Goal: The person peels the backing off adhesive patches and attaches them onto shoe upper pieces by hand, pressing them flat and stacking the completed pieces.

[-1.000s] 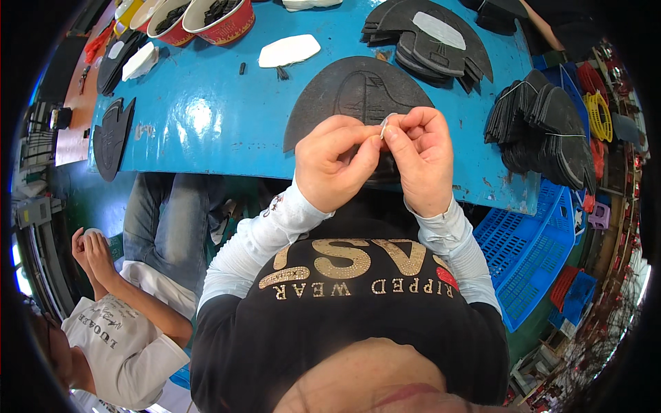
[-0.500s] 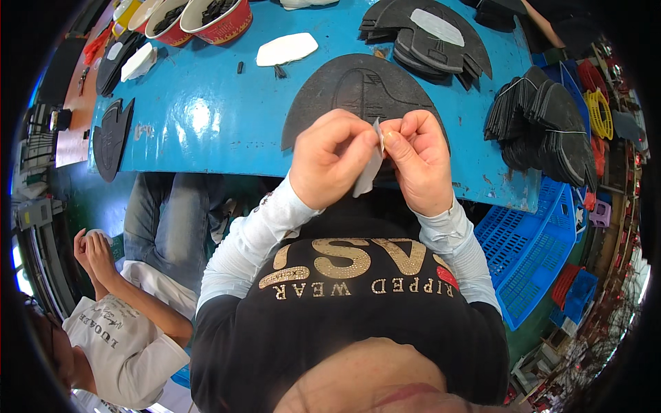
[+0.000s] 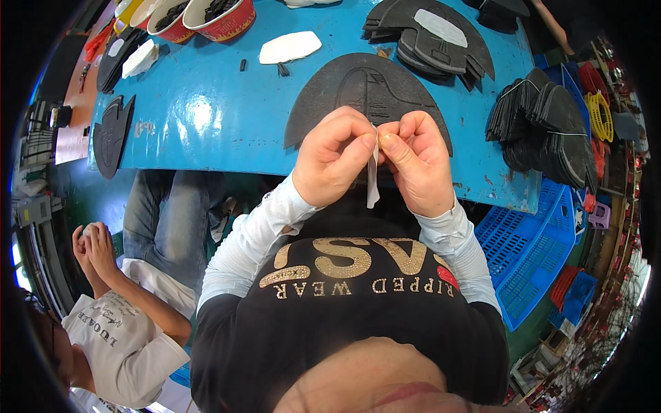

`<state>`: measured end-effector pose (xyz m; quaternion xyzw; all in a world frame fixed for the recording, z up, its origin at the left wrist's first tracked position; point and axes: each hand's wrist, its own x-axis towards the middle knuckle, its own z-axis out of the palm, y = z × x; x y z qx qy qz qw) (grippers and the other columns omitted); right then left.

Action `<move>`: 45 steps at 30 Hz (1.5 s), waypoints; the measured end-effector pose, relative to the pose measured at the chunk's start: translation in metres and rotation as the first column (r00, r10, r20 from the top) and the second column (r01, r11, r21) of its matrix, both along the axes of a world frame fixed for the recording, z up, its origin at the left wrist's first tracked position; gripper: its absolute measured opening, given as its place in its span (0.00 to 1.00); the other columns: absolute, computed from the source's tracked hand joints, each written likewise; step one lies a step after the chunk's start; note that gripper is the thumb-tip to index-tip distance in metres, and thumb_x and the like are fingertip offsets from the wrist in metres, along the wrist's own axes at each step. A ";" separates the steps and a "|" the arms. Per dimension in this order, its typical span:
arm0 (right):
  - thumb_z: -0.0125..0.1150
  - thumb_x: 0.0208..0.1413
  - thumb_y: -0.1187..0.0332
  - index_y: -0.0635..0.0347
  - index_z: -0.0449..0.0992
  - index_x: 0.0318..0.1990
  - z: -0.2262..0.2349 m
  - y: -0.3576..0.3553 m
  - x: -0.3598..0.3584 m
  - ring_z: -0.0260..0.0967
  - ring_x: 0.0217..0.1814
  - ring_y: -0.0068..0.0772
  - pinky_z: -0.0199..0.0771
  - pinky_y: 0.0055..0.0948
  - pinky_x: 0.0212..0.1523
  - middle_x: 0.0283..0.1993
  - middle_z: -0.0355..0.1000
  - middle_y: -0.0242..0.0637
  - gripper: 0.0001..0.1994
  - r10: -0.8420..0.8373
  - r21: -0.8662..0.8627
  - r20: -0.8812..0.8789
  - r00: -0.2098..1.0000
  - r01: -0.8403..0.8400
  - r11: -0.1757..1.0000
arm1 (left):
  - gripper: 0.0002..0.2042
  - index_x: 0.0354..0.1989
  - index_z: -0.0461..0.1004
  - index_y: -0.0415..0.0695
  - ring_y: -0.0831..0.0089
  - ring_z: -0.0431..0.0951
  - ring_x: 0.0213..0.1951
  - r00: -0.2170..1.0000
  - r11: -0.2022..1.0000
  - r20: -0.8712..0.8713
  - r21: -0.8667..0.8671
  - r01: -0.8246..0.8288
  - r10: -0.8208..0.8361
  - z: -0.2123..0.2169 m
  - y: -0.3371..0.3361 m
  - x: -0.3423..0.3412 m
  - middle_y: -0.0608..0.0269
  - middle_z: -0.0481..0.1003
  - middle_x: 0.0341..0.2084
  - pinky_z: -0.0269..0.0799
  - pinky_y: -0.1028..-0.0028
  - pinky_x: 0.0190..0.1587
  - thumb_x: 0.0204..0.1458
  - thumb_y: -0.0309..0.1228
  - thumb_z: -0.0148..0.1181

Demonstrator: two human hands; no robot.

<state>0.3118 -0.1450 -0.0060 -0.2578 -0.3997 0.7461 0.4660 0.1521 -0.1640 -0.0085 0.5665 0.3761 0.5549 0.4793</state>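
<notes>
Both hands are raised close together at the near edge of the blue table (image 3: 206, 117), knuckles up and wrists bent inward. The left hand (image 3: 335, 162) and the right hand (image 3: 418, 164) each pinch the top of a thin pale strip (image 3: 372, 186) between thumb and forefinger, fingertips almost meeting. The strip hangs straight down between them, over the chest. Just behind the hands a large dark sole-shaped piece (image 3: 365, 89) lies flat on the table.

Bare blue table (image 3: 206, 117) left of hands, dark sole piece (image 3: 358, 89) ahead, black stacks (image 3: 544, 124) right.
</notes>
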 end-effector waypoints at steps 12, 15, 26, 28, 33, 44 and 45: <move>0.53 0.57 0.78 0.61 0.58 0.42 0.008 0.001 0.001 0.67 0.39 0.20 0.72 0.22 0.40 0.38 0.68 0.36 0.10 0.000 0.048 0.179 0.984 -0.009 0.999 | 0.02 0.28 0.70 0.38 0.71 0.70 0.28 0.962 0.969 -0.241 0.238 -0.068 0.126 0.003 0.002 0.001 0.60 0.68 0.27 0.66 0.75 0.30 0.51 0.20 0.53; 0.53 0.57 0.78 0.61 0.59 0.42 0.004 0.002 0.001 0.67 0.38 0.20 0.72 0.22 0.40 0.38 0.68 0.36 0.10 0.025 0.050 0.080 0.996 -0.029 0.998 | 0.02 0.28 0.70 0.38 0.71 0.70 0.27 0.970 0.976 -0.219 0.208 -0.064 0.110 0.002 0.001 0.000 0.60 0.68 0.27 0.66 0.75 0.30 0.51 0.20 0.54; 0.54 0.57 0.78 0.60 0.59 0.42 0.006 0.003 0.003 0.68 0.37 0.22 0.72 0.22 0.39 0.39 0.69 0.37 0.10 0.024 -0.036 0.058 0.998 -0.022 0.999 | 0.03 0.27 0.70 0.38 0.71 0.70 0.27 0.975 0.978 -0.203 0.200 -0.052 0.093 0.002 0.004 0.002 0.60 0.68 0.27 0.67 0.75 0.30 0.53 0.22 0.53; 0.54 0.57 0.78 0.60 0.59 0.42 0.006 0.003 0.003 0.68 0.37 0.22 0.72 0.22 0.39 0.39 0.69 0.37 0.10 0.027 -0.067 0.041 0.999 -0.025 0.997 | 0.04 0.28 0.70 0.38 0.72 0.70 0.28 0.982 0.982 -0.175 0.183 -0.044 0.077 -0.001 0.004 0.001 0.61 0.68 0.27 0.67 0.75 0.31 0.54 0.22 0.52; 0.54 0.57 0.78 0.59 0.60 0.42 0.005 0.006 0.004 0.68 0.37 0.22 0.72 0.22 0.39 0.39 0.71 0.37 0.10 0.024 -0.141 -0.044 0.999 -0.030 0.990 | 0.04 0.29 0.69 0.38 0.75 0.70 0.29 0.996 0.993 -0.085 0.118 -0.016 0.026 0.001 0.004 0.002 0.62 0.68 0.28 0.67 0.76 0.33 0.56 0.23 0.49; 0.55 0.57 0.77 0.58 0.60 0.41 0.000 0.004 0.007 0.68 0.37 0.21 0.70 0.21 0.39 0.40 0.70 0.35 0.10 0.059 -0.056 -0.014 0.998 -0.059 0.997 | 0.04 0.31 0.68 0.38 0.77 0.70 0.30 0.998 0.999 -0.068 0.049 0.013 -0.010 0.001 0.000 0.005 0.62 0.68 0.29 0.67 0.77 0.34 0.58 0.24 0.49; 0.55 0.57 0.77 0.58 0.60 0.41 0.000 0.005 0.007 0.68 0.37 0.21 0.70 0.21 0.39 0.40 0.70 0.35 0.10 0.060 -0.055 -0.014 0.998 -0.060 0.997 | 0.04 0.31 0.68 0.39 0.76 0.70 0.30 0.999 1.000 -0.034 0.001 0.021 -0.021 0.000 0.000 0.005 0.62 0.68 0.29 0.66 0.77 0.34 0.58 0.24 0.50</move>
